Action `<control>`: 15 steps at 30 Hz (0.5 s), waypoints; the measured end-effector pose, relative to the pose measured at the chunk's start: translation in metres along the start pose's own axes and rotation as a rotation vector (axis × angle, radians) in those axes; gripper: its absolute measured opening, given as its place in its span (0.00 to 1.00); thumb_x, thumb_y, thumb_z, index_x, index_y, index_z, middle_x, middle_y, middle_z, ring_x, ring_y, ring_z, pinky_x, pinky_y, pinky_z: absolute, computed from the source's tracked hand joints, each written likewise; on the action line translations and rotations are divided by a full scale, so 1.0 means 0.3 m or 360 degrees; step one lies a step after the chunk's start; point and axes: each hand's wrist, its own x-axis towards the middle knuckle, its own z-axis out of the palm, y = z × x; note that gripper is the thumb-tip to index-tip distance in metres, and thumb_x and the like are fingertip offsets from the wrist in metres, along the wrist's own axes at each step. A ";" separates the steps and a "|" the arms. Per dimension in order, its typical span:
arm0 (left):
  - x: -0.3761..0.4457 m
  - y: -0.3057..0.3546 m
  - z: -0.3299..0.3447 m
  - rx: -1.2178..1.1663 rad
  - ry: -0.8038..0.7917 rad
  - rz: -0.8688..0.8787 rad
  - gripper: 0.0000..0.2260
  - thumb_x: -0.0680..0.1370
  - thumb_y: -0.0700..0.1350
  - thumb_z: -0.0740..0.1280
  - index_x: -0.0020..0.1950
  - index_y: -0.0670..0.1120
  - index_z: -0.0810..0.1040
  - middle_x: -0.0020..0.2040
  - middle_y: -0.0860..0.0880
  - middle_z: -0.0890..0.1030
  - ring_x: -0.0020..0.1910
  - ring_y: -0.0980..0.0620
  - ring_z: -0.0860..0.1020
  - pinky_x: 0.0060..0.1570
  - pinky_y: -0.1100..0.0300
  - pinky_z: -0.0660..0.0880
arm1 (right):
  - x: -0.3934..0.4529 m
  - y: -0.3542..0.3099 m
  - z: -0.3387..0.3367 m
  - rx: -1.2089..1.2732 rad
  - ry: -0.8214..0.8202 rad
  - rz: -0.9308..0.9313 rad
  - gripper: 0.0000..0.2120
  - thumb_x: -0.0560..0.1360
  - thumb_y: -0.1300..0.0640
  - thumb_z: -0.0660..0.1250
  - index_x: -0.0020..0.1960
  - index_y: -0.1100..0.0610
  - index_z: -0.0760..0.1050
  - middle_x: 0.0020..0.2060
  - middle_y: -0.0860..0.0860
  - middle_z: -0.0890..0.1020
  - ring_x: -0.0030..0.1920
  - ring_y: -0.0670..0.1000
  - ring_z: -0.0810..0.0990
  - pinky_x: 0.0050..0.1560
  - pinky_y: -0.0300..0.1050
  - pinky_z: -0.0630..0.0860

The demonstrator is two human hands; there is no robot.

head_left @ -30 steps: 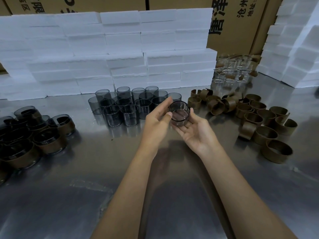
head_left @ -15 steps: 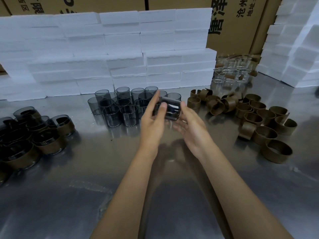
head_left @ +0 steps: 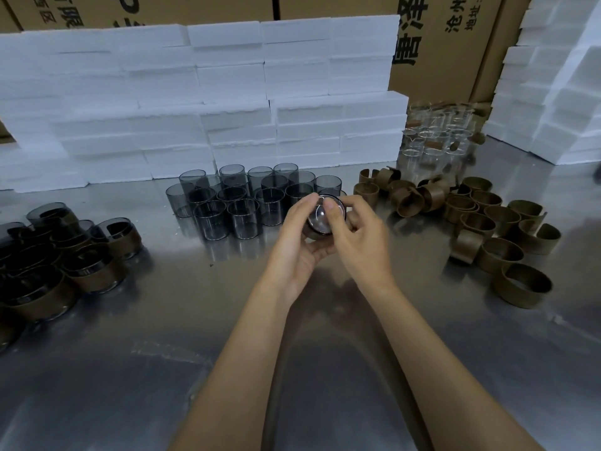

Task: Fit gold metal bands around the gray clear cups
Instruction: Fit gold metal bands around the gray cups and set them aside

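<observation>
foam blocks (head_left: 201, 102) (stacked), cardboard boxes (head_left: 439, 43), steel table (head_left: 162, 369)

We are looking at a gray clear cylindrical cup (head_left: 322, 216) tipped so one round end is facing us, with a gold metal band (head_left: 314, 236) sitting around its lower side. Bare gray clear cups (head_left: 244, 203) are standing upright in a cluster behind it, loose open gold bands (head_left: 487, 222) are lying scattered to the right, and banded cups (head_left: 81, 249) are piling at the left.
</observation>
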 end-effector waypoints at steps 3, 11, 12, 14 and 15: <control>0.008 -0.007 -0.010 0.0114 0.0057 0.0021 0.20 0.81 0.48 0.69 0.72 0.44 0.74 0.55 0.43 0.81 0.51 0.47 0.83 0.46 0.54 0.81 | 0.004 0.002 -0.004 0.0042 -0.0024 0.0048 0.09 0.83 0.51 0.65 0.54 0.53 0.82 0.41 0.51 0.86 0.45 0.51 0.85 0.49 0.52 0.81; 0.019 -0.022 -0.034 -0.0021 0.0200 0.0007 0.19 0.79 0.46 0.71 0.70 0.49 0.75 0.58 0.41 0.82 0.48 0.40 0.81 0.41 0.58 0.79 | 0.057 0.051 -0.048 -0.0112 0.0218 0.0282 0.10 0.83 0.60 0.62 0.57 0.58 0.81 0.43 0.54 0.83 0.47 0.53 0.79 0.53 0.47 0.74; 0.021 -0.026 -0.040 -0.0026 0.0221 0.0000 0.19 0.79 0.45 0.72 0.69 0.49 0.76 0.60 0.40 0.82 0.49 0.40 0.81 0.42 0.58 0.79 | 0.072 0.075 -0.080 -0.0388 0.0311 0.0291 0.11 0.82 0.59 0.63 0.60 0.57 0.81 0.53 0.56 0.82 0.56 0.56 0.77 0.59 0.46 0.71; 0.025 -0.033 -0.050 -0.0044 0.0232 -0.0021 0.19 0.78 0.44 0.73 0.68 0.49 0.76 0.61 0.40 0.82 0.50 0.40 0.81 0.43 0.57 0.80 | 0.096 0.121 -0.136 -0.0772 0.0343 0.0375 0.15 0.82 0.57 0.62 0.66 0.56 0.79 0.67 0.56 0.75 0.68 0.57 0.68 0.66 0.47 0.65; 0.026 -0.037 -0.050 -0.0060 0.0225 -0.0023 0.18 0.78 0.43 0.73 0.67 0.49 0.77 0.61 0.42 0.82 0.50 0.41 0.82 0.42 0.57 0.80 | 0.106 0.139 -0.152 -0.0863 0.0295 0.0448 0.16 0.82 0.56 0.61 0.68 0.54 0.77 0.71 0.56 0.72 0.71 0.58 0.66 0.69 0.50 0.64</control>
